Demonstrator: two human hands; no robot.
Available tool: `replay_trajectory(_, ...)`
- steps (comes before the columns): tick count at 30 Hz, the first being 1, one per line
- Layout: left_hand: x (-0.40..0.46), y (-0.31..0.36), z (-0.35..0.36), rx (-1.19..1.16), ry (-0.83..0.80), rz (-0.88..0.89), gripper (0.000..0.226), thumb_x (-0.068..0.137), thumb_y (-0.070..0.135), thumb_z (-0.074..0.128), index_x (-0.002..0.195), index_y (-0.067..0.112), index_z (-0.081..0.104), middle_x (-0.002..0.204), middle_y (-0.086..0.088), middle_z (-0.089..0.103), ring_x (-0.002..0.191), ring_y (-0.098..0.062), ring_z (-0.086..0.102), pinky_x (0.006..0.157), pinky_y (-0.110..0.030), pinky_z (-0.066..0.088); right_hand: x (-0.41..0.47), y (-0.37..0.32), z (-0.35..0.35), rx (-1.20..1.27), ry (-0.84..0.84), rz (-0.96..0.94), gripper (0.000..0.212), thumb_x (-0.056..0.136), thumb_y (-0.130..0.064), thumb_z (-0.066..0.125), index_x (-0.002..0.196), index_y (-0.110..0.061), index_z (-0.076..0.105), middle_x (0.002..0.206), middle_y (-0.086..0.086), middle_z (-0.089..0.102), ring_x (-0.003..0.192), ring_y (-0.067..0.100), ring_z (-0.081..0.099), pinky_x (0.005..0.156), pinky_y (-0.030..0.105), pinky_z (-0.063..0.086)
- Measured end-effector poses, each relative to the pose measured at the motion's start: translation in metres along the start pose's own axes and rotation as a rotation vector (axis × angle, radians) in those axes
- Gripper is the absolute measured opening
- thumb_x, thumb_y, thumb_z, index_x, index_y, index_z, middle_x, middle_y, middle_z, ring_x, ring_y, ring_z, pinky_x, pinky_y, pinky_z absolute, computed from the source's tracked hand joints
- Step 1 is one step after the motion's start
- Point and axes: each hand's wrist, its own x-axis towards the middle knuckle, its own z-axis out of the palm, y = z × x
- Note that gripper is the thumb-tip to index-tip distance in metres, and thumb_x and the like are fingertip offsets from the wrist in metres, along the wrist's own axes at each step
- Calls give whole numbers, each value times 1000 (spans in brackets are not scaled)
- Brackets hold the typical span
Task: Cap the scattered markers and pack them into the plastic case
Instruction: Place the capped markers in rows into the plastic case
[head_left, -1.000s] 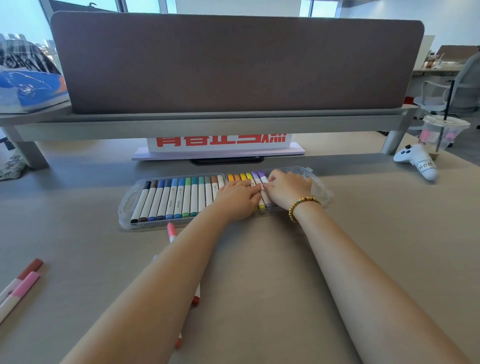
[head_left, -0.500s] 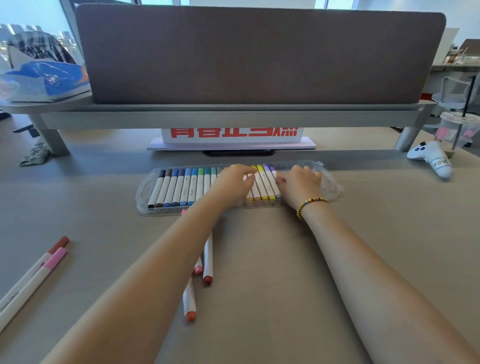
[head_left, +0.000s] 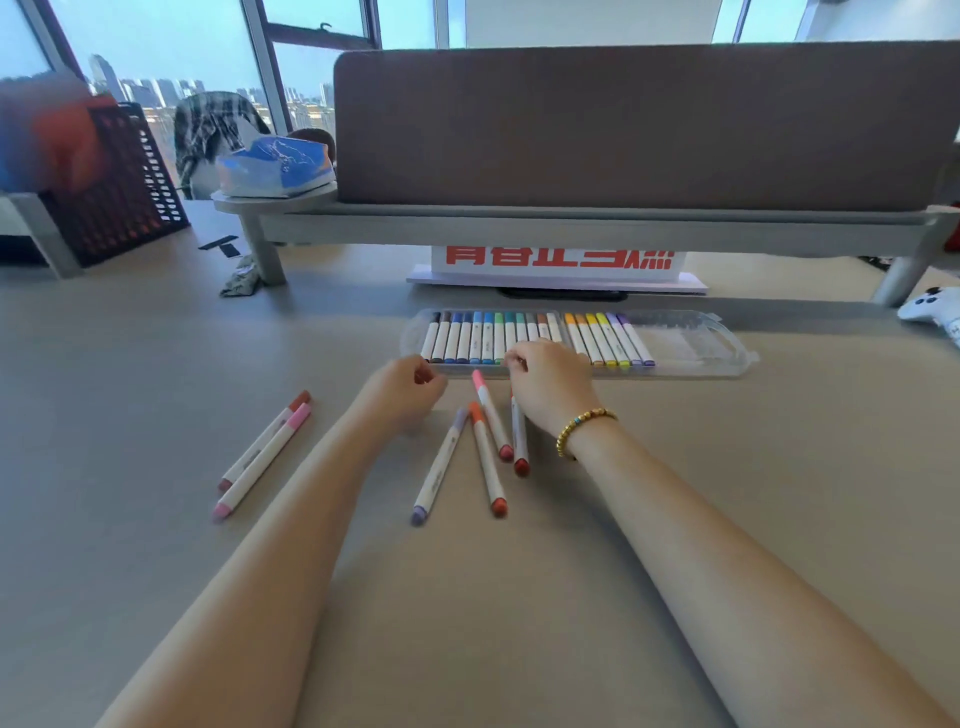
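White controller (head_left: 932, 310) cut off at right edge.

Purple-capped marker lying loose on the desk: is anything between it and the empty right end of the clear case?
Nothing blocks it from above. On the desk, the purple-capped white marker has three loose red and pink markers and the right hand between it and the clear plastic case.

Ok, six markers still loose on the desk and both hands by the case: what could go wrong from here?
1. The right hand lies over the red marker, right beside the pink marker; a grab might nudge that cluster apart.
2. The case has free room only at its right end, so leaning packed markers could slide.
3. The pair far left sits apart from the cluster and could be missed.
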Motion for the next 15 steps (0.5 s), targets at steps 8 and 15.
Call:
replay_trajectory(8,-44,2,-7,418,-266,73,36,90,46,49,91,11,53,88,-3,57,79,-21,50,68,-29,37,-33,-15,1,-18,-11,42,29,99,-24,38,104,-16,65,99,4,66,95,20,58,91,36,44)
replay_trajectory(15,-42,-3,-5,380,-124,46,41,97,40,36,71,10,48,74,-11,64,63,-20,52,51,-22,32,-43,-24,-1,-9,-46,27,28,98,-25,40,102,-15,65,96,3,65,91,20,58,82,36,48)
